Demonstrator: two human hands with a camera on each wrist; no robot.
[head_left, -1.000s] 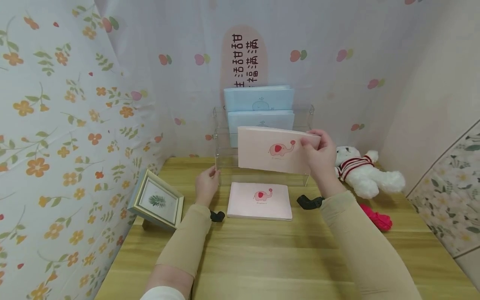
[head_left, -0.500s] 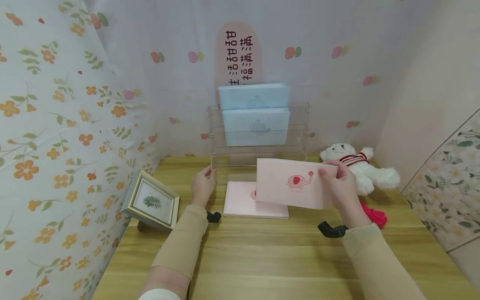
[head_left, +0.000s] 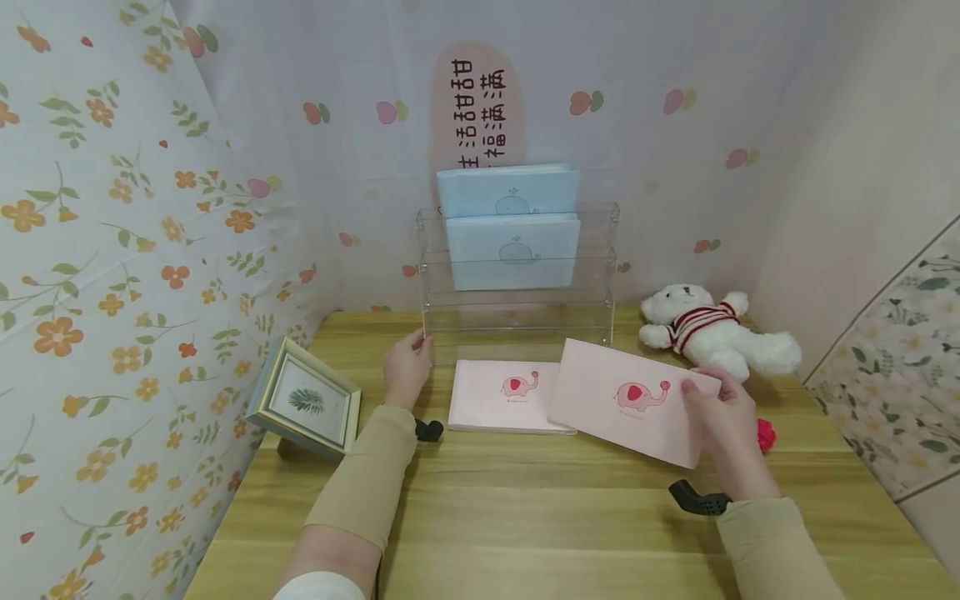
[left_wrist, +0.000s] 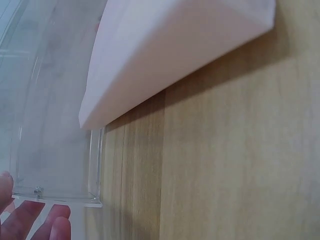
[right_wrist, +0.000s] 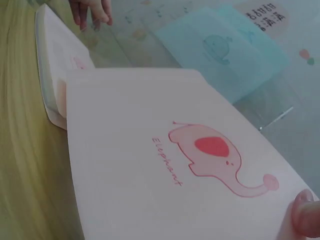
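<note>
A pink elephant notebook (head_left: 630,402) is pinched at its right end by my right hand (head_left: 723,417), thumb on the cover. Its left corner overlaps a second pink notebook (head_left: 487,396) lying on the table; the right wrist view shows that one (right_wrist: 62,60) to be thick, like a stack. At the left, my left hand (head_left: 407,367) grips the lower side edge of a clear acrylic rack (head_left: 517,317). Its fingertips (left_wrist: 60,230) show at the rack's edge in the left wrist view. Two blue whale notebooks, a front one (head_left: 513,254) and a rear one (head_left: 510,187), stand in the rack's upper tiers.
A framed leaf picture (head_left: 307,400) stands left of the left forearm. On the right lie a white teddy bear (head_left: 720,329) in a striped sweater and a red object (head_left: 765,434), partly hidden by the right hand. A patterned curtain (head_left: 360,167) hangs behind the rack.
My right hand has brought the pink notebook down and to the right, from in front of the rack to beside the lower pink notebook, tilting it. The left hand has stayed at the rack.
</note>
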